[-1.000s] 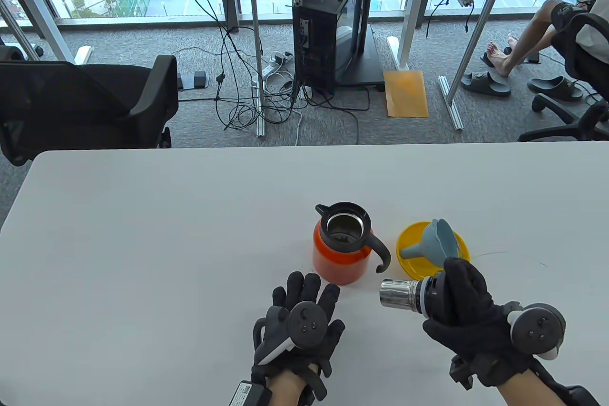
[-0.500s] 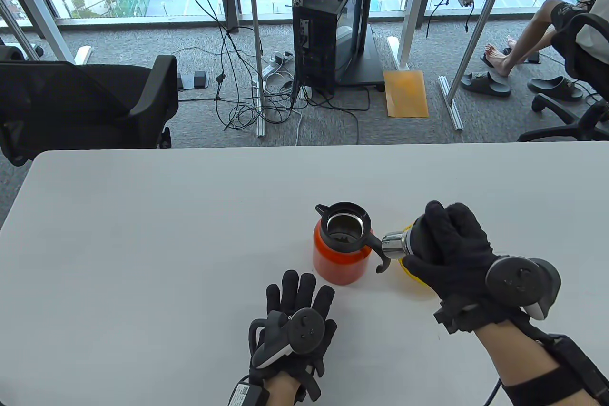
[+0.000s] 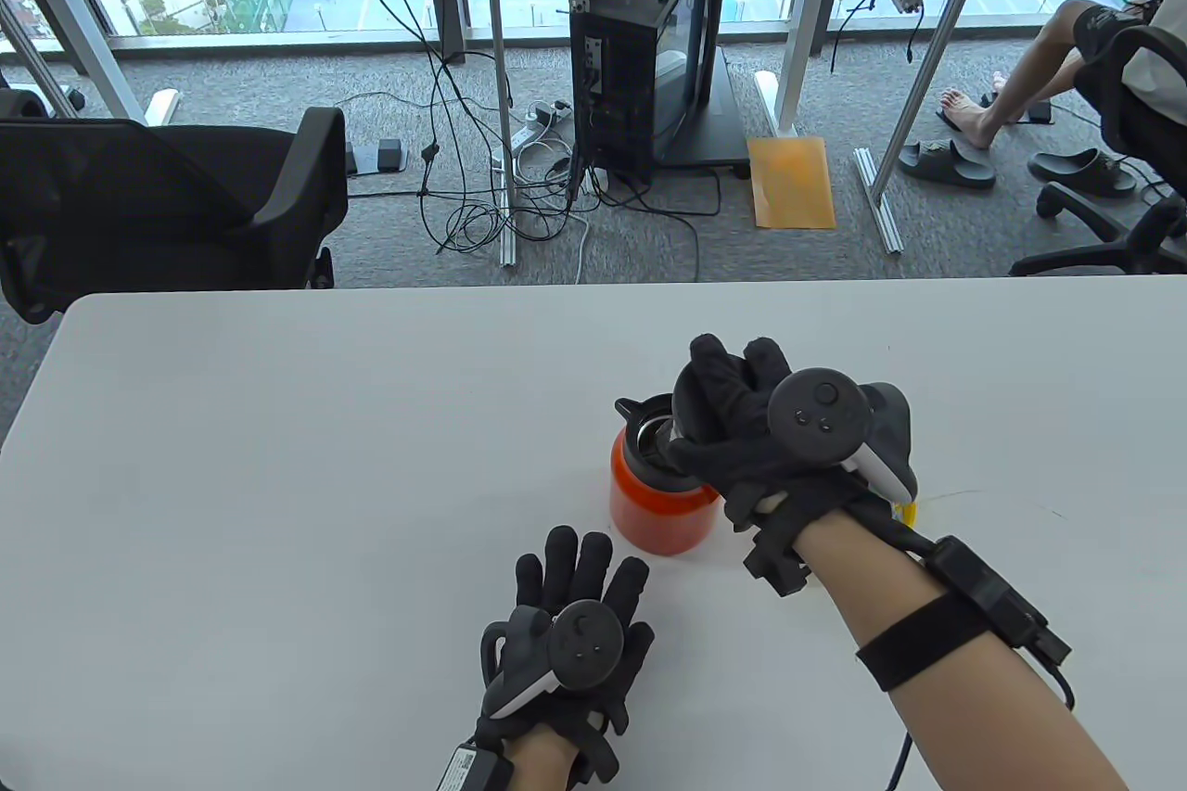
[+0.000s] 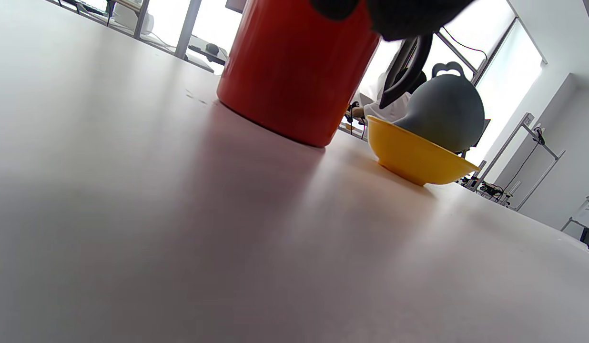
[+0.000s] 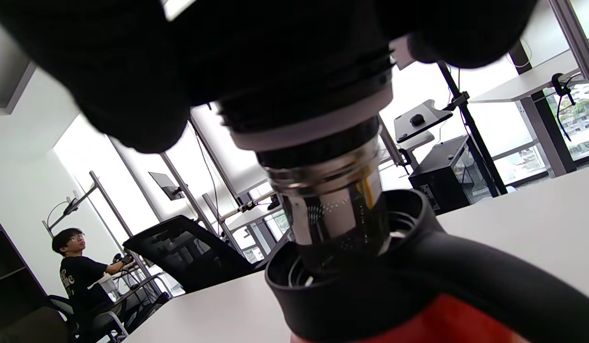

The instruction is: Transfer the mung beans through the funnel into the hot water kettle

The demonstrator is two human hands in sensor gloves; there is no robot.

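While the stopper (image 5: pixel 323 190) is held tight in the right hand (image 3: pixel 742 439) with its shiny end in the kettle (image 3: pixel 654 513) mouth, the left hand (image 3: pixel 575 633) is laid flat nearby. The smooth, hard stopper is best gripped by its black top.

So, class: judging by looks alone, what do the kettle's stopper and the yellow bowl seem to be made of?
Stopper: its lower part looks like polished metal, mirror-bright with reflections; its top looks like black plastic. Yellow bowl: probably plastic, with a uniform colour and soft sheen.
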